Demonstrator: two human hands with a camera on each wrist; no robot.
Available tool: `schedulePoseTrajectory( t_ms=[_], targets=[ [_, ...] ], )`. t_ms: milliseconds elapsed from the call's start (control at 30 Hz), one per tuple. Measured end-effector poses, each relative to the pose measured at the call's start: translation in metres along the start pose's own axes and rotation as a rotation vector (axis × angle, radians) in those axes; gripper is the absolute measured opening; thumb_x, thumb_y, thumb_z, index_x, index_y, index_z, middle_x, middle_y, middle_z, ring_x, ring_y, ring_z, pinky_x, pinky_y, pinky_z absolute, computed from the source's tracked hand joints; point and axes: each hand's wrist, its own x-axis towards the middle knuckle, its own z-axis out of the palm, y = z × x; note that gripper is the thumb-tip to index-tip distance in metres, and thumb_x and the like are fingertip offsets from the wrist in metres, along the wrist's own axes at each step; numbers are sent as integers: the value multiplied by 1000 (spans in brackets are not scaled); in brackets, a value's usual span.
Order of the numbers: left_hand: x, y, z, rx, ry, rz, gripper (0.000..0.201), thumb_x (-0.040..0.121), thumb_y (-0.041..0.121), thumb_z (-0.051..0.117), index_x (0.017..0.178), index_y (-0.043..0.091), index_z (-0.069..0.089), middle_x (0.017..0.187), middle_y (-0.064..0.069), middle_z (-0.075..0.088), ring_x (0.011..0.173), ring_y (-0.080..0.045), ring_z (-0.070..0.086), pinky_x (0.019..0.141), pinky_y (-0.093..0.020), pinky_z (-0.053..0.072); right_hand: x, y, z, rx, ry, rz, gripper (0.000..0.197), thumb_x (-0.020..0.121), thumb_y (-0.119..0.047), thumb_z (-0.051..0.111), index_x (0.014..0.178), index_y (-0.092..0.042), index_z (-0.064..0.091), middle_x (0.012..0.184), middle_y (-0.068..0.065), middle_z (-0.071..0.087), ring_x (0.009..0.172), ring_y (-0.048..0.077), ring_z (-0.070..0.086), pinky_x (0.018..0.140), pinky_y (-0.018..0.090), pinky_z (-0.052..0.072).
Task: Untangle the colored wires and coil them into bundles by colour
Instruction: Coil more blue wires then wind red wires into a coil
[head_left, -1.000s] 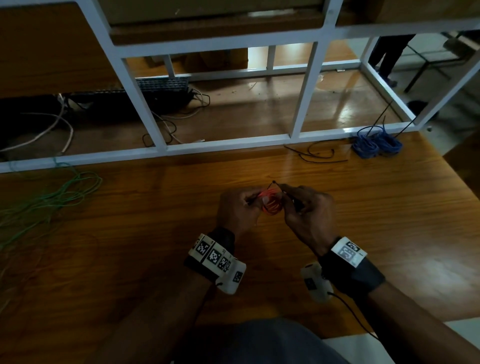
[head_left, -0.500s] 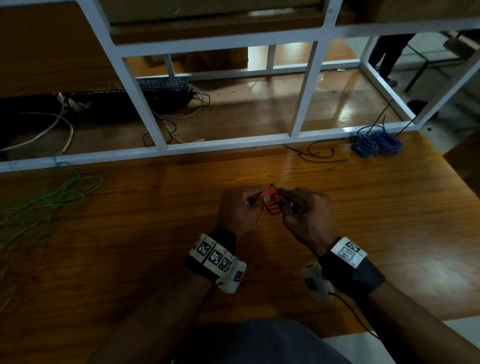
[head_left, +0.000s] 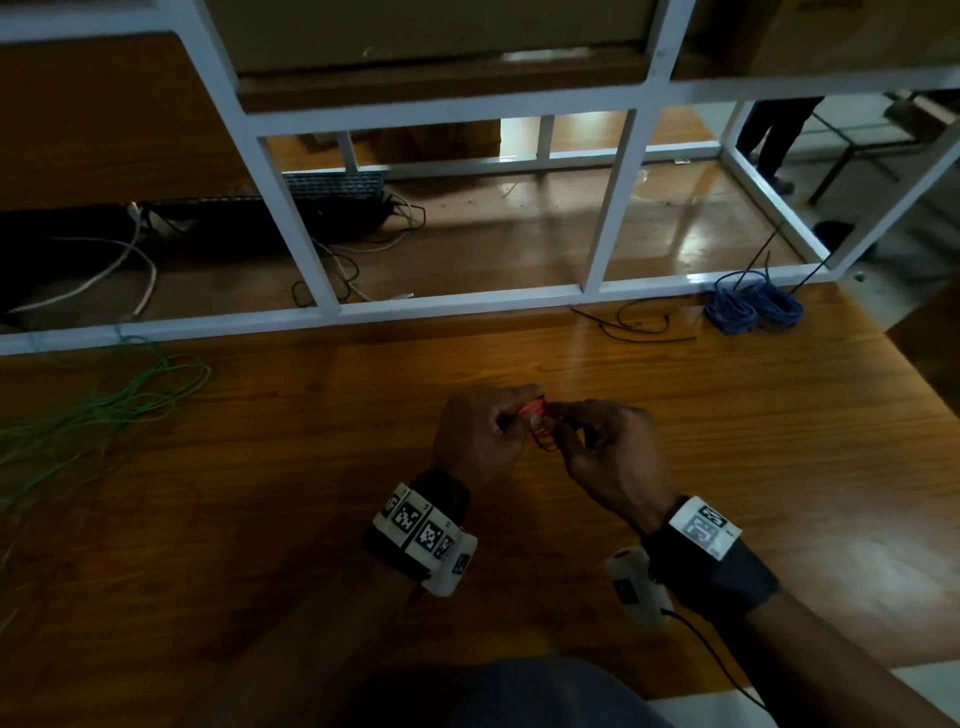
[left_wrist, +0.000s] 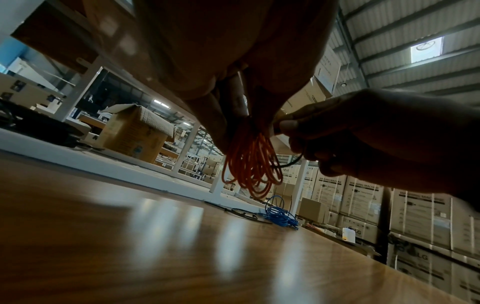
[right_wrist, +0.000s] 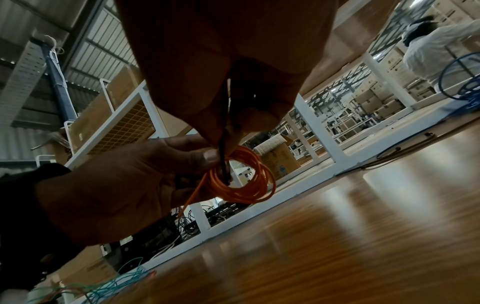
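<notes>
Holding orange wire coil (right_wrist: 240, 178) above wooden table (head_left: 727, 441) | left hand (head_left: 480, 441) pinches coil's top, loops hanging down | right hand (head_left: 608, 457) pinches black tie (right_wrist: 224, 156) threaded through coil centre, touching left fingertips

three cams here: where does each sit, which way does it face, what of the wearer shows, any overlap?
Head: on the head, looking down at the table; both hands, left hand and right hand, and forearms show.
Left wrist: low under the left hand, facing right toward the blue wire bundle.
Right wrist: under the right hand, facing left toward the green wires.
Shared: all three see the orange coil.
</notes>
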Motion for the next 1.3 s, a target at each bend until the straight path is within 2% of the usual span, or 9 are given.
schedulePoseTrajectory(
  t_ms=[133, 233, 400, 567, 700, 833, 933, 1200, 1300],
  targets=[
    [1, -2, -1, 6, -7, -12, 31, 89, 27, 71, 120, 31, 69, 120, 10, 69, 102, -3, 67, 75, -28, 61, 3, 1, -6, 43, -8, 27, 16, 94, -33, 74, 106, -25, 81, 92, -10, 75, 73, 2, 61, 56, 21, 47],
    [2, -3, -1, 13, -28, 0, 30, 89, 29, 71, 117, 38, 68, 114, 14, 71, 96, 1, 68, 73, -27, 61, 12, 10, -7, 21, 49, 68, 20, 93, -30, 76, 113, -25, 78, 100, -10, 72, 88, 9, 60, 62, 25, 49],
    [1, -4, -3, 20, -122, -55, 30, 88, 31, 67, 118, 35, 69, 114, 11, 72, 93, -6, 70, 74, -33, 61, 21, 16, -3, -19, -15, -22, 27, 86, -12, 80, 94, -37, 72, 99, -16, 68, 81, -1, 46, 67, 25, 37],
    [3, 1, -4, 11, -165, -89, 28, 94, 23, 65, 122, 21, 69, 119, 6, 69, 99, -4, 65, 68, -7, 51, 24, 10, 3, -57, -33, -16, 25, 86, -5, 71, 98, -26, 63, 106, -8, 51, 97, 15, 44, 71, 34, 39],
    [6, 3, -6, 16, -125, -76, 26, 91, 30, 68, 116, 33, 71, 116, 11, 71, 95, -5, 69, 71, -27, 61, 32, 8, -7, -37, 28, -14, 25, 86, -1, 68, 97, -23, 61, 106, -4, 48, 99, 23, 46, 76, 40, 42],
    [6, 5, -3, -58, -147, -128, 35, 92, 26, 67, 122, 44, 64, 112, 18, 70, 88, 2, 67, 69, -23, 59, 39, 3, -18, 11, 57, 12, 16, 90, -14, 70, 94, -28, 61, 101, -8, 48, 102, 18, 47, 78, 32, 36],
    [5, 4, -1, -99, -144, -83, 51, 89, 26, 71, 128, 55, 53, 102, 18, 70, 83, -3, 67, 64, -23, 58, 36, 3, -21, 73, 45, 42, 19, 89, -18, 71, 92, -33, 60, 101, -8, 48, 103, 15, 47, 79, 26, 34],
    [-1, 11, 0, -123, -181, -70, 39, 89, 33, 71, 113, 61, 59, 114, 22, 68, 95, 7, 65, 75, -17, 56, 35, 0, -28, 106, 38, 116, 22, 90, -13, 74, 90, -31, 61, 99, -12, 46, 104, 15, 44, 83, 33, 34],
    [1, 9, 0, -78, -166, -36, 39, 88, 34, 72, 120, 53, 61, 107, 16, 72, 89, 2, 67, 72, -20, 57, 41, 1, -33, 86, 29, 98, 23, 89, -13, 74, 87, -31, 61, 96, -16, 43, 103, 15, 44, 84, 34, 34]
  ],
)
